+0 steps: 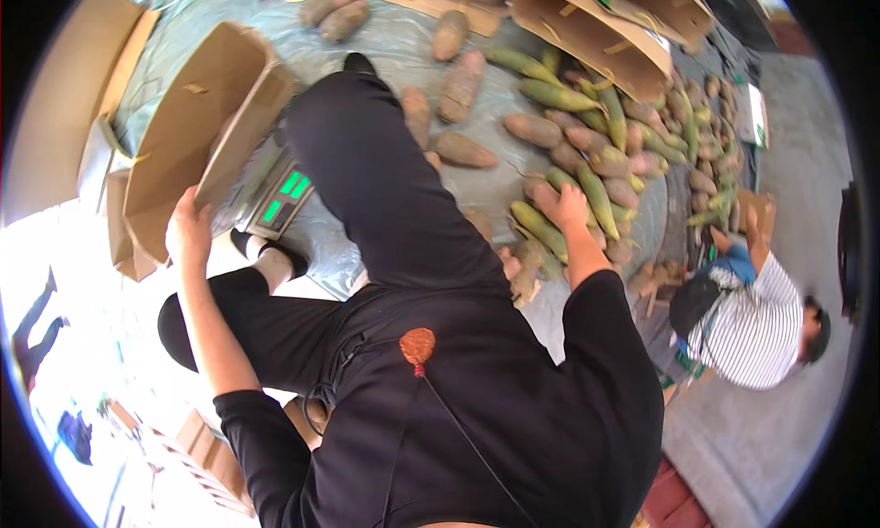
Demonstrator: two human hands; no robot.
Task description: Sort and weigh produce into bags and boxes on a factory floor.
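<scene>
My left hand (190, 235) is closed on the near edge of an open brown cardboard box (188, 115). The box stands tilted by a digital scale (284, 198) with a lit green display, and its inside is mostly hidden. On the right, my right hand (570, 209) reaches into a heap of root vegetables. Its fingers curl over a reddish root vegetable (542, 198), partly covered by the hand. Long green radishes (598, 198) and brownish-red roots (533, 130) lie mixed around it.
More open cardboard boxes (596, 35) stand at the far right. Loose roots (461, 86) lie on the plastic sheet (385, 42) beyond my knee. At the right, a person in a striped shirt (756, 331) works beside another heap (710, 152). Stacked cardboard (206, 455) sits at the lower left.
</scene>
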